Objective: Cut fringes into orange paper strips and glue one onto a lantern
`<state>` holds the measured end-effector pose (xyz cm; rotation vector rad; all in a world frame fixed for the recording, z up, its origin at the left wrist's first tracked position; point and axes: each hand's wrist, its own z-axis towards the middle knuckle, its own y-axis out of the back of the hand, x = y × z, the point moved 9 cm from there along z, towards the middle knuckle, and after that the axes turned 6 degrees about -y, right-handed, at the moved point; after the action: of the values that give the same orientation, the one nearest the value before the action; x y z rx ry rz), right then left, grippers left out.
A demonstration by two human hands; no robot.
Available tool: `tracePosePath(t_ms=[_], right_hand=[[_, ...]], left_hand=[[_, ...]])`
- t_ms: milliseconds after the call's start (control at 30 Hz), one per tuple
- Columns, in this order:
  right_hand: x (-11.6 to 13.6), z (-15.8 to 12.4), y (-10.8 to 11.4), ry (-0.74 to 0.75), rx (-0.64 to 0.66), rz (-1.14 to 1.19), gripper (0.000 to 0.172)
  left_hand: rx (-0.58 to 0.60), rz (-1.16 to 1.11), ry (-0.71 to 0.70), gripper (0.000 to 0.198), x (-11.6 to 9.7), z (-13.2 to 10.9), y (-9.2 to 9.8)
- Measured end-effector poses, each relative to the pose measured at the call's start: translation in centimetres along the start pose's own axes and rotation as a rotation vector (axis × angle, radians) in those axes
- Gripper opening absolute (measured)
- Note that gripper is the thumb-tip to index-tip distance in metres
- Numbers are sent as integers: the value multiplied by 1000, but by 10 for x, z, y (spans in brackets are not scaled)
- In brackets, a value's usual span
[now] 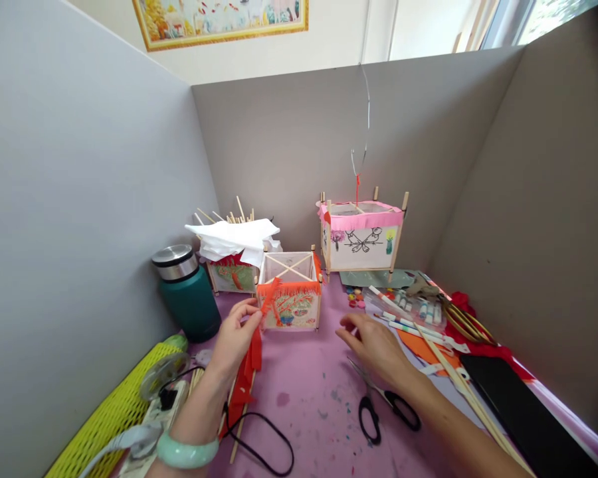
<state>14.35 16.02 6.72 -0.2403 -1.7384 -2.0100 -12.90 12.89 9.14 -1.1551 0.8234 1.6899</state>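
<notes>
The left hand (pixel 236 335) pinches a red strip (pixel 271 295) between thumb and fingertips, its free end rising across the front left corner of the small box (pixel 295 309). The right hand (pixel 369 338) is released, fingers loosely curled over the purple cloth (pixel 309 385), with nothing visible in its grasp. The small box stands upright just beyond the two hands, centred between them.

Trimming of this box looks partly done, in my judgement. Its stick frame is standing, crossed sticks span the top, the front panel carries a drawing, and red fringe runs along the front upper edge, with some red at the right side too. The left and back upper edges appear bare, so trim there seems undone. No cord shows on the crossed sticks, whereas the pink box (pixel 363 245) behind it is trimmed and has a red cord (pixel 357 189) tied to a wire (pixel 368 113).

The scissors (pixel 371 384) lie by the right forearm; more red paper (pixel 240 392) lies beside the left one.

Whether the strip is already stuck to the corner is hard to make out. The right hand's palm is turned out of sight. White paper (pixel 239 236) covers the top of the rear box (pixel 235 275), and the frame cuts off both arms.
</notes>
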Motion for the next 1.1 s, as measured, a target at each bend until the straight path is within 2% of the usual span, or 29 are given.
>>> tracePosePath(t_ms=[167, 267, 333, 400, 533, 633, 767, 833, 867, 967, 1000, 1033, 1100], right_hand=[[24, 44, -18, 24, -63, 138, 33], [28, 56, -24, 10, -98, 184, 18], [24, 56, -20, -2, -125, 207, 15], [14, 50, -12, -9, -142, 236, 16], [-18, 30, 0, -32, -114, 328, 17], [-35, 25, -2, -44, -61, 440, 20], [-37, 38, -12, -29, -1, 596, 25], [-40, 44, -12, -41, -1, 641, 31], [-42, 44, -10, -53, -2, 650, 32], [-50, 27, 2, -70, 37, 633, 27], [-49, 15, 7, -57, 71, 619, 24], [-46, 1, 10, -34, 120, 607, 21], [-30, -28, 11, 30, 236, 577, 15]], left_hand=[[104, -5, 69, 24, 18, 14, -14], [166, -13, 84, 26, 19, 11, -26], [177, -2, 65, 24, 12, 2, -31], [205, 4, 44, 23, 1, -14, -37], [345, 25, 27, 18, -19, -66, -56], [405, 42, 47, 15, -27, -105, -70], [577, 117, 19, 10, -37, -140, -94], [541, 177, -42, 10, -43, -144, -88], [471, 208, -84, 11, -46, -141, -78], [139, 283, -222, 11, -56, -128, -31], [20, 313, -238, 11, -56, -124, -13], [-47, 333, -228, 12, -53, -119, 0], [-39, 298, -140, 17, -39, -108, 9]])
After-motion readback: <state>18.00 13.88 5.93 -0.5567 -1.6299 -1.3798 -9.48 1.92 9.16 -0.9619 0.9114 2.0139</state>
